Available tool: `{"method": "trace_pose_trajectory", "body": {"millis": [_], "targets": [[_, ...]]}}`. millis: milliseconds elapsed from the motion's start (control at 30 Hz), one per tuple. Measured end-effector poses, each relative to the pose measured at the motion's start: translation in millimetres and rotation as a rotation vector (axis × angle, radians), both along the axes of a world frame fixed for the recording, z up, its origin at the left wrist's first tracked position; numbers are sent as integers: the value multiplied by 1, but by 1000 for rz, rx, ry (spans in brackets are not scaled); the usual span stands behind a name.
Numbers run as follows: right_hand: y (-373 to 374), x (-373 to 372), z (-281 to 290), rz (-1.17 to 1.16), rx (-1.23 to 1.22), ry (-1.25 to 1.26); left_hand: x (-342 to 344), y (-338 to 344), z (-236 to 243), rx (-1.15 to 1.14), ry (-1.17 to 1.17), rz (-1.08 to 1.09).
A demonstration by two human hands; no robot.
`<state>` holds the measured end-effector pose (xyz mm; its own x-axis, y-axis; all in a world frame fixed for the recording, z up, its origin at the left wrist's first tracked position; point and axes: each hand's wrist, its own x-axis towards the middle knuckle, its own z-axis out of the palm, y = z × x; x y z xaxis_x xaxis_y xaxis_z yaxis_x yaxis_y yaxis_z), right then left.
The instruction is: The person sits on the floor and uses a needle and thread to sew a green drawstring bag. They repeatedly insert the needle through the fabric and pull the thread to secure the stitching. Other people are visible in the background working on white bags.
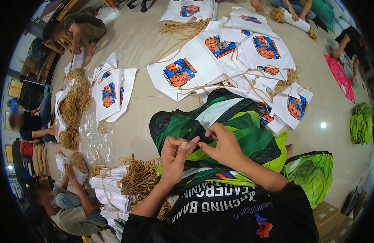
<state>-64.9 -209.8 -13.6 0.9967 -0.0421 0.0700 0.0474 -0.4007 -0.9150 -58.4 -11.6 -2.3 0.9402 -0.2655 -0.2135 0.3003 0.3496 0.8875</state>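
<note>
My left hand point(176, 156) is raised over a green and black garment point(183, 125) spread across my lap, its thumb and fingertips pinched together. Whatever it grips is too small to make out. Close beside it, my right hand point(225, 146) has its fingers bent inward, with a small dark reddish thing showing at the fingertips; its kind is unclear. The two hands are a small gap apart. Under them the cloth lies in folds of dark green, lime and black, with a white panel point(215, 111).
White printed drawstring bags point(183, 77) with tan cords lie heaped ahead. Bundled white bags point(110, 188) with cords stand at my left, beyond them a tangle of cord point(73, 109). Lime-green cloth point(312, 174) lies at my right, near cardboard boxes point(332, 222). Several people sit around.
</note>
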Motion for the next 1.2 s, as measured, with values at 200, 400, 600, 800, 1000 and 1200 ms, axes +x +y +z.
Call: {"method": "trace_pose_trajectory", "body": {"millis": [200,400,600,800,1000,1200], "targets": [[-10,1,-11,49,36,149,21,84,-3,640,-66,-292],[-47,17,16,-123,29,74,-9,267,-67,1491,42,-915],[-88,26,31,-203,46,98,-96,223,-53,933,578,-1323],[-91,19,21,-136,102,127,-108,187,-57,886,522,-1370],[-87,19,22,-117,99,113,-93,165,-66,894,448,-1383],[-101,16,28,-153,81,94,-92,144,-71,883,401,-1390]]}}
